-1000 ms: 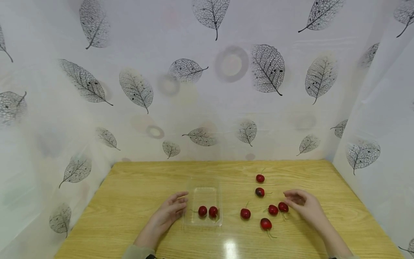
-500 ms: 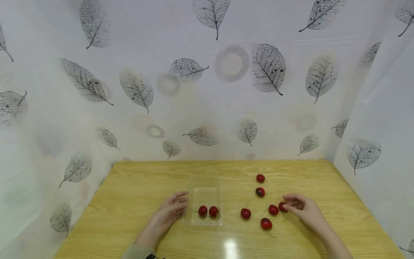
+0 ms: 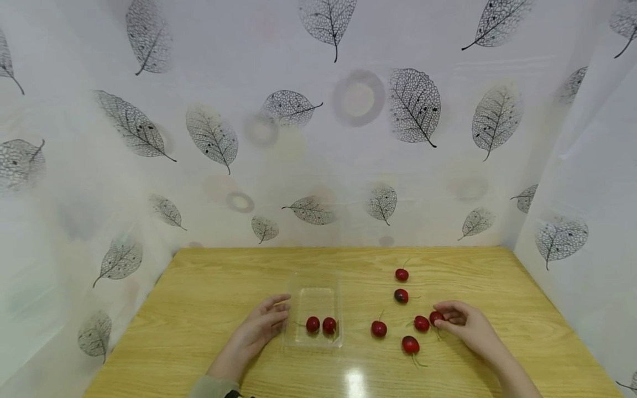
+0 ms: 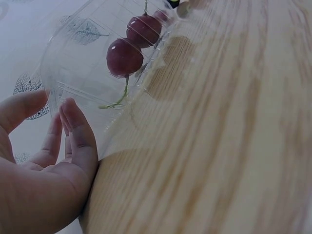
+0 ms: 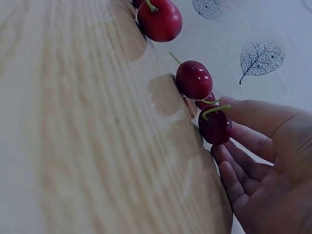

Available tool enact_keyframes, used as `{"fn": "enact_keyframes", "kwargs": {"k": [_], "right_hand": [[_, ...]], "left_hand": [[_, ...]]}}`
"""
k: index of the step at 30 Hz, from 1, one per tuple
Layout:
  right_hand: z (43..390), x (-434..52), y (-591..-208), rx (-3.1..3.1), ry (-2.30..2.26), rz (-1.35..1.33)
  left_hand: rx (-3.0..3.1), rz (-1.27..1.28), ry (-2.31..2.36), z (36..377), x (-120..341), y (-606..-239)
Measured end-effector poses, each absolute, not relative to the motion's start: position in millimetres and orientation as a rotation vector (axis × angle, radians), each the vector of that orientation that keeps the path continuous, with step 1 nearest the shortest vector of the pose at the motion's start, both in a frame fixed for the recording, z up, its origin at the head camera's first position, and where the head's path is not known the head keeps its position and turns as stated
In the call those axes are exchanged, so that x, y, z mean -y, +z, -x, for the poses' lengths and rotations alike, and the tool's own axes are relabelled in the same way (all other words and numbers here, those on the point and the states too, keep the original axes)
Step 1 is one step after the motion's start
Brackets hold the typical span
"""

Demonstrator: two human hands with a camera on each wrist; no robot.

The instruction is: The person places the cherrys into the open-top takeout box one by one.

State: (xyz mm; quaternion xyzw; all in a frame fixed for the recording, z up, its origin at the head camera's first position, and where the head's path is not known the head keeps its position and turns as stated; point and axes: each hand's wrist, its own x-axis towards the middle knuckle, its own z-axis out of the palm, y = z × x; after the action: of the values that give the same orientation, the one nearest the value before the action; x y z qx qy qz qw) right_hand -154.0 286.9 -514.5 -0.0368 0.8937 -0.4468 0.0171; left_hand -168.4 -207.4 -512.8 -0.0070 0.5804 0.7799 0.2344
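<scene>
Screened tabletop nook — leaf-print sheeting on three sides, wood-grain table

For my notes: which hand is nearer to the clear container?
Left. The left hand is at the left side of the container; the right hand is farther right, at the rightmost cherry.

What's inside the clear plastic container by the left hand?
One red cherry and a second cherry sit side by side in the near part of the container. Beyond them, its bottom shows bare; whatever lies directly beneath them is covered.
</scene>
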Motion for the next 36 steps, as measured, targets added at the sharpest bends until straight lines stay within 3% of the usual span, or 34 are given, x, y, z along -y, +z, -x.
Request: {"fn": "enact_keyframes", "kwargs": {"k": [36], "right_hand": [[166, -275, -495, -2.743, -1.353, 0.164]], "left_hand": [[-1.584, 0.008, 2.143, 168, 207, -515]]}}
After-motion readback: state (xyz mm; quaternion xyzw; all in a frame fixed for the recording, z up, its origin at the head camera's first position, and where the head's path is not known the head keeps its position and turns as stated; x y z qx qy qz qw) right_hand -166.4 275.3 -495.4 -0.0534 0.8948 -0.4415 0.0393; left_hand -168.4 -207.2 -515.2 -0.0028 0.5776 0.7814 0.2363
